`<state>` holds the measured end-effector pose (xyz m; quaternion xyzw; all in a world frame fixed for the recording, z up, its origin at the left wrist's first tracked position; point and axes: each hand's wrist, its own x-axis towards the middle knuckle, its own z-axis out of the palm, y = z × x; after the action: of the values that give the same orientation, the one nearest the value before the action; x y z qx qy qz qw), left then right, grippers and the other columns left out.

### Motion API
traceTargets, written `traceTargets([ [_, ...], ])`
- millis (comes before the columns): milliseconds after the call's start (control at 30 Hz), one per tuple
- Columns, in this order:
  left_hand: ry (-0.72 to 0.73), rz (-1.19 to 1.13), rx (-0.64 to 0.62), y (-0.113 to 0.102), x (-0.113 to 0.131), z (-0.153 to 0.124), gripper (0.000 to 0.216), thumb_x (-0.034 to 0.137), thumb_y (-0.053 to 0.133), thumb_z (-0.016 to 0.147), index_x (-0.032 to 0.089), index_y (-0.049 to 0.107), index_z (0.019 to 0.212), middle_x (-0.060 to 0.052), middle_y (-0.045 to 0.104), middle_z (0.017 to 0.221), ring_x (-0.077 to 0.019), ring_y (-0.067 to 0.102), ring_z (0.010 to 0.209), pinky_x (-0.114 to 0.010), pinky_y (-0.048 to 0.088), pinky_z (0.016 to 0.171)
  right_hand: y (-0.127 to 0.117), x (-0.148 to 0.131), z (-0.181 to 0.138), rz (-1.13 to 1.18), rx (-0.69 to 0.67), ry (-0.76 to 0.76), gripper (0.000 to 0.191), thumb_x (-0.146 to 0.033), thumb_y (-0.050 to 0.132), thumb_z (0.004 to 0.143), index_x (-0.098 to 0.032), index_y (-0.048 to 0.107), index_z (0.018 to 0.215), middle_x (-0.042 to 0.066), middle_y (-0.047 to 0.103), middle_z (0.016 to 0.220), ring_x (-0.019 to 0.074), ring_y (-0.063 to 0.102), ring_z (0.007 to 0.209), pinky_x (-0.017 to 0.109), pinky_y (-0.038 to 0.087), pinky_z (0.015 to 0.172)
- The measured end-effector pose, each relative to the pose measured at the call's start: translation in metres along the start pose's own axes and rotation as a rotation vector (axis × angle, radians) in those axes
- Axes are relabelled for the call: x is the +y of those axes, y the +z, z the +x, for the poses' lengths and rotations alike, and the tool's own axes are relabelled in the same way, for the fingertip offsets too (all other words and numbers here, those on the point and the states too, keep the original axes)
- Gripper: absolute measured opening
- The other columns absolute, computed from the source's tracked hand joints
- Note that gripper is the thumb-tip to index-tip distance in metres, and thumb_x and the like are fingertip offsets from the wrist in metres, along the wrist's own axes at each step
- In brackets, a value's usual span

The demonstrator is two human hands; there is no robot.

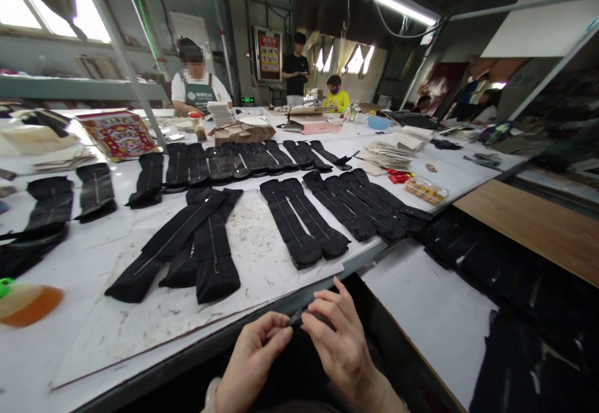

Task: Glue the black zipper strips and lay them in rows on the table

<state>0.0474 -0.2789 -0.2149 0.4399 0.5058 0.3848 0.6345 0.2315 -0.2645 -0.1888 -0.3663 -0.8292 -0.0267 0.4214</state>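
Near the table's front edge, my left hand [256,355] pinches a small dark piece [295,319] between thumb and fingers. My right hand [340,338] meets it from the other side, its thumb and index finger closed at the piece and its other fingers raised. What the piece is, I cannot make out. Just beyond my hands lie black fabric pieces with zippers: a crossed pile [218,254] on the left and a side-by-side pair [299,232] ahead. An overlapping group [355,204] rests farther right.
Rows of similar black zippered pieces [224,162] lie farther back. An orange-liquid bottle [30,304] is at the left. Stacked pale sheets [393,151] and a clear plastic box [425,189] are at the right. More black pieces [515,269] lie beside a brown board [538,226]. Several people are beyond.
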Motion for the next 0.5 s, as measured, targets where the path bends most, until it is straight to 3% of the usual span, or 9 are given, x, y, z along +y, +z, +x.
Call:
traceTargets([
  [133, -0.030, -0.014, -0.026, 0.001, 0.012, 0.001, 0.048, 0.059, 0.073, 0.067, 0.014, 0.063, 0.079, 0.005, 0.044, 0.057, -0.0093, 0.034, 0.056, -0.023, 0.027, 0.055, -0.001, 0.001, 0.000, -0.001, -0.018, -0.046, 0.026, -0.001, 0.050, 0.086, -0.021, 0.062, 0.097, 0.004, 0.066, 0.089, 0.0210, 0.063, 0.096, 0.056, 0.038, 0.107],
  [300, -0.042, 0.071, -0.058, 0.000, 0.027, 0.002, 0.045, 0.055, 0.071, 0.067, 0.013, 0.067, 0.084, 0.006, 0.043, 0.053, -0.0095, 0.032, 0.052, -0.024, 0.025, 0.052, 0.000, -0.003, 0.008, 0.111, -0.063, 0.055, 0.020, -0.002, 0.048, 0.088, -0.021, 0.055, 0.088, 0.004, 0.063, 0.087, 0.0196, 0.060, 0.090, 0.052, 0.042, 0.103],
  [500, 0.076, 0.272, 0.048, 0.000, 0.039, 0.002, 0.018, 0.035, 0.069, 0.069, 0.018, 0.065, 0.071, 0.003, 0.056, 0.058, -0.0128, 0.046, 0.056, -0.023, 0.035, 0.055, -0.007, -0.009, 0.025, 0.389, -0.250, 0.399, 0.020, -0.002, 0.047, 0.085, -0.021, 0.049, 0.080, 0.005, 0.058, 0.088, 0.0200, 0.056, 0.086, 0.034, 0.049, 0.077],
])
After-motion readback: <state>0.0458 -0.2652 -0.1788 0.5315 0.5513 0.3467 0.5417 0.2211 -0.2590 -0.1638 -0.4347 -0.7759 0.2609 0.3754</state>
